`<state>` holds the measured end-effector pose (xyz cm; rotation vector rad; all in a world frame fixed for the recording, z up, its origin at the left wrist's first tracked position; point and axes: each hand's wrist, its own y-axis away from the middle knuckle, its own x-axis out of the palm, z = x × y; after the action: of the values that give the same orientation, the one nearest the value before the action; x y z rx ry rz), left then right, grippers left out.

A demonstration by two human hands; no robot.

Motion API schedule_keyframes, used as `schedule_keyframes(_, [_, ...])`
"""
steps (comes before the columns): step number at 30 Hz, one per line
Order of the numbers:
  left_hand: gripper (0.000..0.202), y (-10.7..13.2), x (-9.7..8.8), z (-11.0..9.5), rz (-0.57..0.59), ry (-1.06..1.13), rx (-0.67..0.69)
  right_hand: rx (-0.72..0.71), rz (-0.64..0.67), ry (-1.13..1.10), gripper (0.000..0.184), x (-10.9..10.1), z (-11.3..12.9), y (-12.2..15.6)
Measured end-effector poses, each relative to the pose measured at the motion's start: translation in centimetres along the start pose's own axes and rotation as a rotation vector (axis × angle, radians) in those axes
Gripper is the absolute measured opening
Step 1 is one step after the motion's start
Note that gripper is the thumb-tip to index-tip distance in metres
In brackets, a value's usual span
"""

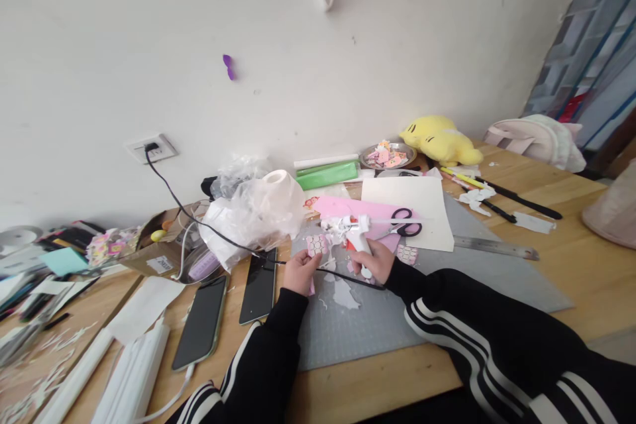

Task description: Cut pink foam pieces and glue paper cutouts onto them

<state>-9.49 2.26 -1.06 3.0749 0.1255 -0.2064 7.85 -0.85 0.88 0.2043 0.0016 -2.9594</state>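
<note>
My right hand [373, 261] is wrapped round the grip of a white glue gun [356, 236] with a red trigger. A clear glue stick [392, 220] pokes out of its back, and its nozzle end points left. Between the fingers of my left hand [301, 271] is a small pink piece with a pattern of pale rounded cells [317, 244], just left of the nozzle. Both hands are above a grey cutting mat [377, 328]. A similar patterned pink piece [407, 254] lies right of my right hand. White paper scraps [346, 294] are on the mat below.
Scissors [408, 222] rest on pink and white sheets [427, 202], with a metal ruler [497, 248] to the right. Two phones [201, 321] and a power strip [132, 371] lie left. A black cord [213, 228] runs from the wall socket [152, 147] past my left hand.
</note>
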Motion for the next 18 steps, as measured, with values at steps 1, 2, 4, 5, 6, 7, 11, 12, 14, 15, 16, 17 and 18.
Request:
schedule_keyframes(1, [0.023,0.0,0.1,0.0,0.005,0.018,-0.005,0.017,-0.030,0.010,0.017,-0.2,0.0,-0.3])
schedule_keyframes(2, [0.024,0.0,0.1,0.0,0.010,0.037,-0.010,0.041,-0.058,0.045,0.020,-0.5,0.0,-0.6])
schedule_keyframes(4, [0.027,0.2,0.2,-0.1,0.023,0.072,-0.025,0.091,-0.099,0.157,0.026,-1.3,0.0,-1.2])
schedule_keyframes(5, [0.028,0.4,0.3,-0.3,0.031,0.086,-0.035,0.130,-0.132,0.321,0.029,-1.8,-0.1,-1.5])
schedule_keyframes(6, [0.029,0.7,0.4,-0.4,0.040,0.097,-0.046,0.152,-0.147,0.417,0.032,-2.4,-0.1,-1.8])
schedule_keyframes(7, [0.029,1.0,0.4,-0.6,0.050,0.105,-0.060,0.168,-0.154,0.477,0.034,-3.0,-0.2,-2.0])
schedule_keyframes(11, [0.029,3.1,0.6,-1.5,0.091,0.129,-0.121,0.242,-0.126,0.674,0.043,-4.8,-0.3,-2.5])
schedule_keyframes(12, [0.030,3.8,0.7,-1.6,0.110,0.132,-0.147,0.263,-0.117,0.719,0.045,-5.1,-0.4,-2.6])
schedule_keyframes(14, [0.031,5.3,0.7,-1.5,0.205,0.133,-0.253,0.294,-0.103,0.788,0.049,-5.4,-0.6,-2.7])
schedule_keyframes(15, [0.031,6.1,0.7,-1.3,0.246,0.124,-0.293,0.300,-0.095,0.810,0.051,-5.4,-0.6,-2.7])
schedule_keyframes(16, [0.031,6.9,0.5,-1.1,0.263,0.116,-0.320,0.300,-0.086,0.831,0.052,-5.5,-0.6,-2.7])
schedule_keyframes(17, [0.030,7.7,0.4,-0.9,0.258,0.102,-0.324,0.295,-0.074,0.854,0.054,-5.5,-0.6,-2.7])
schedule_keyframes(18, [0.029,8.5,0.1,-0.6,0.252,0.085,-0.332,0.290,-0.061,0.874,0.056,-5.5,-0.6,-2.7])
